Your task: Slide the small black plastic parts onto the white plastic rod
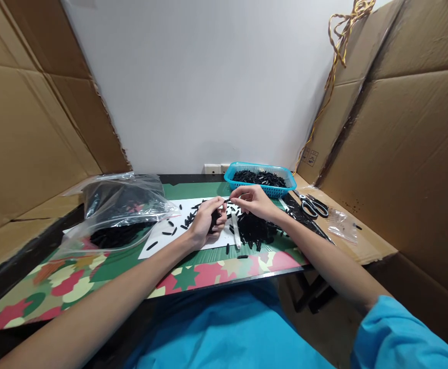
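Several small black pieces are cupped in my left hand (209,220), whose fingers curl round them above a white sheet (150,244). My right hand (252,201) pinches one small black piece (227,200) at the fingertips of my left hand. More black pieces lie scattered on the sheet under and beside my left hand. A dense pile of black pieces (257,229) sits below my right wrist, with a pale flat strip (235,230) along its left side.
A blue basket (260,189) of black pieces stands behind my right hand. Clear plastic bags (127,200) with black pieces lie left. Scissors (313,206) and a small clear bag (342,226) lie right. Cardboard walls (412,138) rise on both sides.
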Demonstrator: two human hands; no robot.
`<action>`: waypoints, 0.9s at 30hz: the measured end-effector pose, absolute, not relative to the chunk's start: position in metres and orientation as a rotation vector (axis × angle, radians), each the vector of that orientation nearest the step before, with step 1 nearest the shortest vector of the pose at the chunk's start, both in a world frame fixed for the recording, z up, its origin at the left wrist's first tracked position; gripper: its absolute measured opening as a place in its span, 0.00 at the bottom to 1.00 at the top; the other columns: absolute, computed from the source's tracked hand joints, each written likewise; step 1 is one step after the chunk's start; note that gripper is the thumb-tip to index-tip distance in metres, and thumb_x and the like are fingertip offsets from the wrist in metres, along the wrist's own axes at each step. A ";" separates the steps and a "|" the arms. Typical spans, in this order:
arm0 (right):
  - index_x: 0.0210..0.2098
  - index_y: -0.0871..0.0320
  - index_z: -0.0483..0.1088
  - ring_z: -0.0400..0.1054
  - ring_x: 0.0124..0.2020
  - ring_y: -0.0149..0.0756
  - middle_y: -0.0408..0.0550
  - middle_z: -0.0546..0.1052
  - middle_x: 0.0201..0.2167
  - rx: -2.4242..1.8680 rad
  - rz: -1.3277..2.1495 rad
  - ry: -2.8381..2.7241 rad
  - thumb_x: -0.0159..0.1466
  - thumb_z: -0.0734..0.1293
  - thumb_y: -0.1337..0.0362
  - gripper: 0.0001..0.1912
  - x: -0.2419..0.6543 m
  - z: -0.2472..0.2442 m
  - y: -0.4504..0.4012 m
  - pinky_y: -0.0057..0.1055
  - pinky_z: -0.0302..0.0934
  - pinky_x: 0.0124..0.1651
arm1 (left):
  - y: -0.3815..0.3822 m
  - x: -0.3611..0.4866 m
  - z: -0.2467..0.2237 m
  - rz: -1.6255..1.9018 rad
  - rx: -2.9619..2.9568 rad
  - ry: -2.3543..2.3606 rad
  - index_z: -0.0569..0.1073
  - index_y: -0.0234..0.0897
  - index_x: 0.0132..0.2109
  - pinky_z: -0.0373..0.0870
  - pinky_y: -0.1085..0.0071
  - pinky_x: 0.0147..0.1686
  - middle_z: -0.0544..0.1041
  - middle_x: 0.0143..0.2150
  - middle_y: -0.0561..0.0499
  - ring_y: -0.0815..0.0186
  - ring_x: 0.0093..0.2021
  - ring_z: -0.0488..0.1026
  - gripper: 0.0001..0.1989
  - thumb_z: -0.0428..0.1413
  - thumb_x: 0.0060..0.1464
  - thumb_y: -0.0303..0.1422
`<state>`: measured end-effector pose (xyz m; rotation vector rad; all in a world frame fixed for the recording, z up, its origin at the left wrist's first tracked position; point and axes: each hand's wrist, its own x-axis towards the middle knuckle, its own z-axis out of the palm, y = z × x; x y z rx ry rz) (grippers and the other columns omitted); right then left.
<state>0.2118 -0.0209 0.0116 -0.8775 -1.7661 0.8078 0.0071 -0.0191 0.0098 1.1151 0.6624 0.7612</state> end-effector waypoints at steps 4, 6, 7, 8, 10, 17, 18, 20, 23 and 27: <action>0.37 0.59 0.77 0.65 0.22 0.28 0.42 0.75 0.28 -0.883 0.803 -1.771 0.64 0.74 0.44 0.22 0.212 0.012 -0.022 0.26 0.60 0.24 | -0.018 0.008 0.009 0.762 1.108 0.674 0.66 0.43 0.38 0.44 0.83 0.11 0.62 0.19 0.61 0.74 0.13 0.52 0.13 0.59 0.62 0.44; 0.37 0.59 0.77 0.65 0.22 0.28 0.42 0.75 0.27 -0.885 0.801 -1.775 0.64 0.74 0.44 0.22 0.212 0.012 -0.022 0.26 0.60 0.24 | -0.018 0.008 0.008 0.765 1.107 0.680 0.66 0.43 0.38 0.43 0.83 0.11 0.62 0.19 0.61 0.74 0.13 0.52 0.14 0.59 0.63 0.46; 0.37 0.59 0.77 0.65 0.22 0.28 0.42 0.75 0.27 -0.885 0.800 -1.777 0.64 0.74 0.44 0.22 0.212 0.012 -0.022 0.26 0.59 0.24 | -0.018 0.008 0.008 0.768 1.108 0.682 0.66 0.43 0.39 0.43 0.83 0.11 0.62 0.19 0.61 0.75 0.13 0.52 0.14 0.59 0.63 0.47; 0.37 0.59 0.77 0.65 0.22 0.28 0.42 0.75 0.27 -0.885 0.797 -1.777 0.64 0.74 0.45 0.22 0.212 0.012 -0.022 0.26 0.59 0.24 | -0.018 0.008 0.008 0.769 1.110 0.684 0.66 0.43 0.39 0.43 0.83 0.11 0.62 0.19 0.61 0.75 0.13 0.51 0.15 0.58 0.63 0.47; 0.36 0.59 0.78 0.65 0.22 0.28 0.42 0.76 0.27 -0.885 0.789 -1.777 0.63 0.74 0.45 0.21 0.211 0.013 -0.022 0.26 0.59 0.24 | -0.018 0.008 0.008 0.772 1.116 0.684 0.66 0.43 0.39 0.43 0.83 0.11 0.61 0.19 0.62 0.75 0.13 0.51 0.15 0.59 0.63 0.48; 0.35 0.59 0.78 0.64 0.23 0.28 0.45 0.78 0.30 -0.879 0.752 -1.765 0.62 0.75 0.46 0.21 0.210 0.015 -0.025 0.26 0.59 0.25 | -0.019 0.007 0.008 0.777 1.143 0.677 0.67 0.44 0.40 0.43 0.83 0.12 0.61 0.19 0.62 0.75 0.13 0.50 0.14 0.59 0.63 0.47; 0.35 0.59 0.78 0.64 0.23 0.28 0.45 0.78 0.30 -0.879 0.749 -1.766 0.62 0.75 0.46 0.20 0.210 0.015 -0.025 0.26 0.60 0.25 | -0.019 0.007 0.007 0.776 1.145 0.679 0.66 0.44 0.39 0.42 0.83 0.12 0.61 0.19 0.62 0.75 0.13 0.50 0.14 0.59 0.63 0.47; 0.35 0.59 0.78 0.64 0.24 0.28 0.45 0.78 0.29 -0.878 0.746 -1.768 0.61 0.75 0.47 0.20 0.210 0.015 -0.025 0.26 0.60 0.25 | -0.019 0.008 0.007 0.777 1.149 0.682 0.66 0.44 0.39 0.42 0.83 0.12 0.61 0.19 0.62 0.75 0.13 0.50 0.14 0.59 0.62 0.46; 0.34 0.59 0.78 0.64 0.24 0.28 0.45 0.78 0.29 -0.880 0.747 -1.770 0.61 0.76 0.47 0.20 0.210 0.015 -0.024 0.26 0.59 0.25 | -0.018 0.007 0.006 0.779 1.154 0.682 0.66 0.44 0.39 0.42 0.84 0.12 0.61 0.19 0.62 0.75 0.13 0.51 0.13 0.60 0.62 0.45; 0.35 0.59 0.78 0.64 0.24 0.28 0.44 0.78 0.29 -0.882 0.758 -1.775 0.60 0.76 0.47 0.20 0.211 0.014 -0.023 0.26 0.59 0.25 | -0.017 0.007 0.006 0.779 1.158 0.675 0.66 0.44 0.39 0.42 0.83 0.12 0.61 0.20 0.62 0.75 0.13 0.51 0.13 0.60 0.61 0.45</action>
